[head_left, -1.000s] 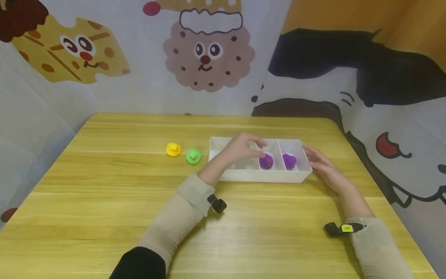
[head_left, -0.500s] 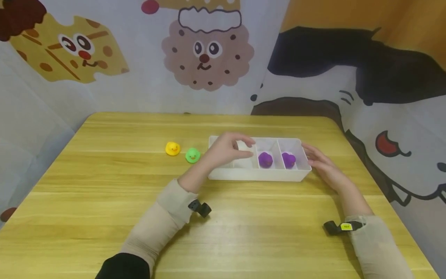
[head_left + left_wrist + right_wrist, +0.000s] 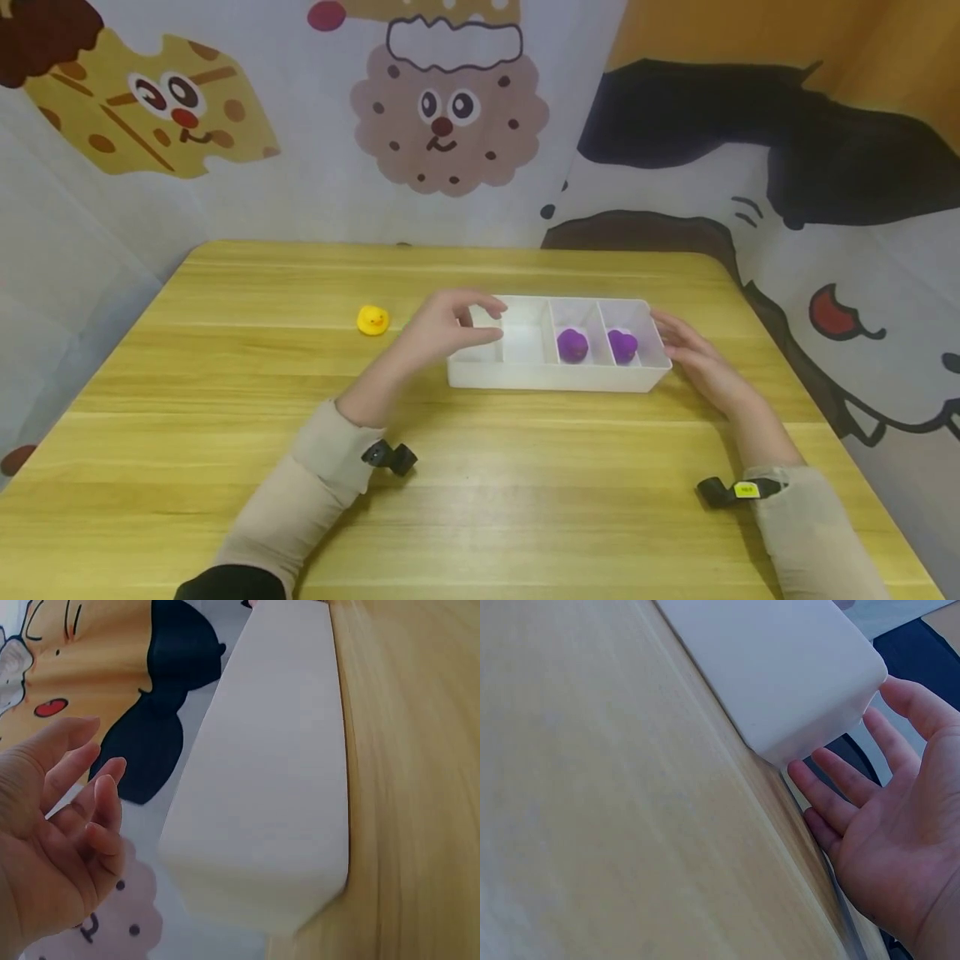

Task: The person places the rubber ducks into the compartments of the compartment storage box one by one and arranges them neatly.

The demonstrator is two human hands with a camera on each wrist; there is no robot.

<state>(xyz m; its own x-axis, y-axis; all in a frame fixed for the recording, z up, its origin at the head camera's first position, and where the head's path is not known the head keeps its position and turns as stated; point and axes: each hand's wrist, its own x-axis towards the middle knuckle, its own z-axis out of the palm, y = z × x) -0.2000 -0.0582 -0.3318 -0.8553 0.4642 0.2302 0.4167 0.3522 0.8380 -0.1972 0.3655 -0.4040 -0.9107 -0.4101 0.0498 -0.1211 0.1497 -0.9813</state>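
Note:
A white divided box stands on the table, with one purple duck in the compartment second from the right and another purple duck in the rightmost one. My left hand hovers over the box's left end, holding nothing, its fingers and thumb apart; the left wrist view shows the same bare palm. At the opposite end, my right hand touches the box's wall with its fingertips. A yellow rubber duck sits on the table left of the left hand.
The wooden table spreads out in front of the box. Behind it hangs a curtain printed with cartoon figures. A black wrist camera is strapped to the left sleeve, and another camera to the right one.
My left hand has moved left from above the purple duck to the box's left end. The green duck, visible earlier, is now hidden behind that hand. My right hand has stayed put.

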